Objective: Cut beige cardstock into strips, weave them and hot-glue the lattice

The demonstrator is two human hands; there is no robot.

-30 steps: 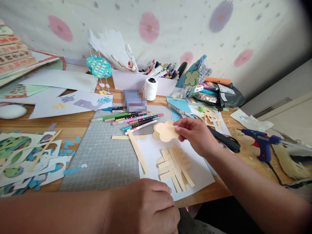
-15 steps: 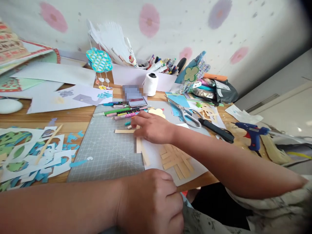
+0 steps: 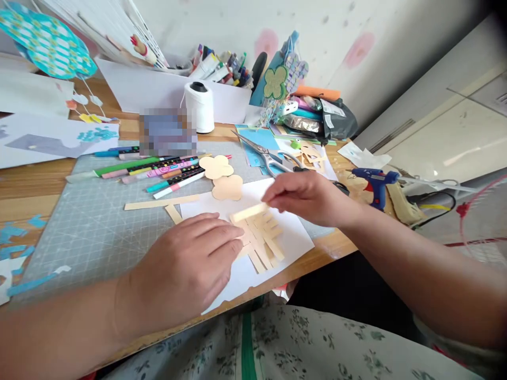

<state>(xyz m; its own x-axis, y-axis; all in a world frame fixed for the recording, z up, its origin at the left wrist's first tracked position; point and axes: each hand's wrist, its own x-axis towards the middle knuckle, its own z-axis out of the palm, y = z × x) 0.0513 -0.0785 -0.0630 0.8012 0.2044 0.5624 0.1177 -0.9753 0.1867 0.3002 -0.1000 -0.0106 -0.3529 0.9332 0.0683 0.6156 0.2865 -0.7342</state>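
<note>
My right hand point(image 3: 307, 198) is closed in a pinch on the end of a beige paper strip point(image 3: 247, 212), held over the far edge of a weave of similar strips point(image 3: 261, 248). The weave lies on a white paper sheet point(image 3: 295, 232). My left hand point(image 3: 190, 264) rests with its fingers stretched out on the weave's left side, hiding part of it. Beyond it, a loose beige strip point(image 3: 158, 203) crosses the sheet's left edge, and another short strip point(image 3: 173, 214) sits below it. Two beige cloud-shaped cutouts point(image 3: 227, 187) are at the sheet's far edge.
Pens point(image 3: 138, 168) lie on a grey cutting mat point(image 3: 99, 232). Behind them stand a white thread spool point(image 3: 204, 108) and a blurred-out object point(image 3: 168, 132). Scissors point(image 3: 269, 158) and a blue glue gun point(image 3: 376, 184) are at the right. Blue paper scraps point(image 3: 31, 282) lie far left.
My right hand has come from the loose strips to the weave and now holds a strip. My left hand has moved from the front onto the weave, its fingers extended. The view has shifted right.
</note>
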